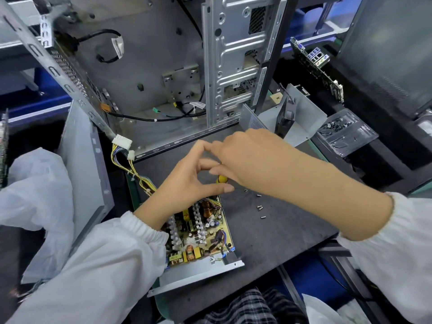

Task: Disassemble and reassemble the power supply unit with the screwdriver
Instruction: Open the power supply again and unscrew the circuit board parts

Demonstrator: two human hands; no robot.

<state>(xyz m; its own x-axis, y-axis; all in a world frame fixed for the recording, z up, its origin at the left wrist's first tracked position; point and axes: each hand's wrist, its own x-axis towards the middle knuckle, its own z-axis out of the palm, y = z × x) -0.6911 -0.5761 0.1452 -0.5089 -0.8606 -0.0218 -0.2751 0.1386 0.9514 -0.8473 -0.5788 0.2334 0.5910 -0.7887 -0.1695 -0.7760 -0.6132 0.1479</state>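
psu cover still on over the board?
No. The power supply unit lies open on the mat with its circuit board, coils and heatsinks exposed, and loose screws lie beside it.

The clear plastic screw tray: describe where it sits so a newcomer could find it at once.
Start at the tall upright computer case in the middle and look right, past the bent grey metal cover. The clear plastic screw tray sits at the dark mat's far right edge. It alone is transparent, with small dark screws in its compartments.
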